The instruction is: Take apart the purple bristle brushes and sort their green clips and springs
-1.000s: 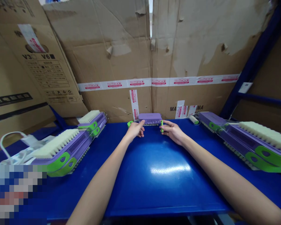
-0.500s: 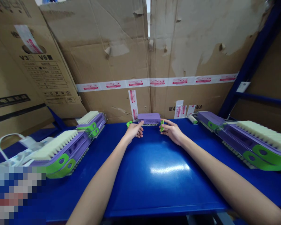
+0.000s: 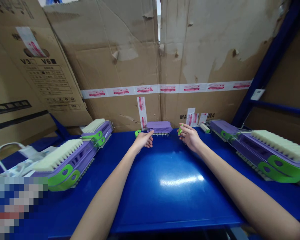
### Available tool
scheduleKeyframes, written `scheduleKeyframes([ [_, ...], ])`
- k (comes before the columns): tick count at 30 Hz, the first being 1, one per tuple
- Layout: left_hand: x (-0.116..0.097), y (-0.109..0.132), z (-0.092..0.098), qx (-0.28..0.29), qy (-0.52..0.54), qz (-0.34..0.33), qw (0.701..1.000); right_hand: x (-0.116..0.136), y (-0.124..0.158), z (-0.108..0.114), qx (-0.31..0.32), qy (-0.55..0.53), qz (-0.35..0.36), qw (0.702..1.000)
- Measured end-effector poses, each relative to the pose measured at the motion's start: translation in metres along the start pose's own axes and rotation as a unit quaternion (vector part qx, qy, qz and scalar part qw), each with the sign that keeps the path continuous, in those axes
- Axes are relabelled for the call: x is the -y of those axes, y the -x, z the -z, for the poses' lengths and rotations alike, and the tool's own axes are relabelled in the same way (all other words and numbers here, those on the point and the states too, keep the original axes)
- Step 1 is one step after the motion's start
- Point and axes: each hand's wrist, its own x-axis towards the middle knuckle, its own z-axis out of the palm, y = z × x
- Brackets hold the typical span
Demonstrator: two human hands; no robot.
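Observation:
A purple slotted brush [image 3: 159, 126] with bristles underneath is at the back middle of the blue table, against the cardboard. A green loop-shaped end [image 3: 138, 133] shows at its left. My left hand [image 3: 142, 140] is closed at the brush's left end, thumb against the purple body, the other fingers curled under; part of the grip is hidden. Just right of the brush, my right hand [image 3: 190, 136] pinches a small green end piece [image 3: 180, 129], apart from the purple body.
Purple and green brushes with cream bristles stand at the left [image 3: 62, 161] and right [image 3: 277, 153], some stacked. A white cable [image 3: 8, 144] and plug lie far left. A small white-and-green piece [image 3: 205, 128] sits back right. Cardboard [image 3: 120, 66] walls the rear; a blue post [image 3: 262, 63] rises at right.
My right hand has moved right, carrying the green end piece away from the brush's right end. My left hand stays almost still at the left end.

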Motion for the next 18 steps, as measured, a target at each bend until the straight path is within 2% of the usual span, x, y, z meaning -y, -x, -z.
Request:
scheduleKeyframes([
  [9, 0.002, -0.002, 0.002, 0.005, -0.007, -0.004, 1.0, 0.004, -0.005, 0.011, -0.018, 0.001, 0.0, 1.0],
  [18, 0.0, 0.0, 0.001, 0.001, -0.02, 0.001, 1.0, 0.003, -0.014, 0.023, -0.086, -0.01, 0.023, 0.996],
])
